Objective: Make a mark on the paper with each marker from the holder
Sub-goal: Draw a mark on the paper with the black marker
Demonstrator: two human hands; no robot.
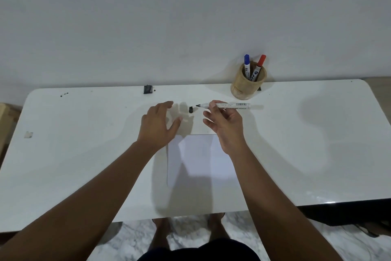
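My right hand (224,123) holds an uncapped black marker (230,105) level above the table, its tip pointing left. Its black cap (191,109) lies on the table just left of the tip. My left hand (158,125) hovers open to the left of the cap, fingers spread, holding nothing. A white sheet of paper (198,159) lies on the table below both hands, with no mark visible on it. At the back right stands a wooden holder (246,87) containing a blue-capped marker (247,66) and a red-capped marker (259,66).
The white table (74,155) runs against a plain wall. A small black object (148,89) sits at the back edge, with tiny dark specks at the back left. The person's feet show on the marble floor below the table's front edge.
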